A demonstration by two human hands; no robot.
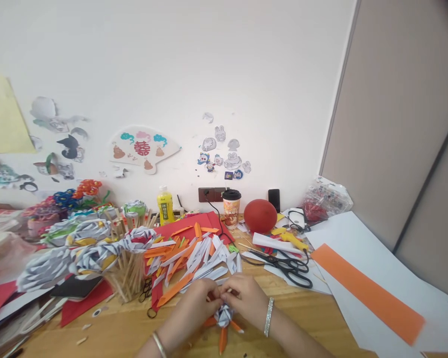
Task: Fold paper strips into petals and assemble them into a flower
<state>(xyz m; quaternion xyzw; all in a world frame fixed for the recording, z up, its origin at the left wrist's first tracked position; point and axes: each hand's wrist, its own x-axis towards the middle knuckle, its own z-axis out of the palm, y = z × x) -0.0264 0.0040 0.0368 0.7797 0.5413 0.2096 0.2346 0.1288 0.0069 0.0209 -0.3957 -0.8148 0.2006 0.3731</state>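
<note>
Both hands meet low in the middle of the head view, over the wooden table. A small folded paper flower (223, 315), white in the middle with orange pointed pieces around its lower side, is between them. My left hand (202, 300), with a bangle at the wrist, has its fingers closed on the flower's upper left edge. From the right, my right hand (245, 297), with a sparkling bracelet, pinches the flower's top edge. The fingertips nearly touch and hide part of the paper. Just beyond lie many folded white and orange paper strips (194, 258).
Black scissors (289, 268), a red balloon (260, 216) and a lidded cup (231, 209) stand or lie beyond my right hand. White sheets (343, 288) with an orange strip (369, 293) cover the right side. Paper flowers on sticks (125, 273) and a yellow bottle (166, 206) are at left.
</note>
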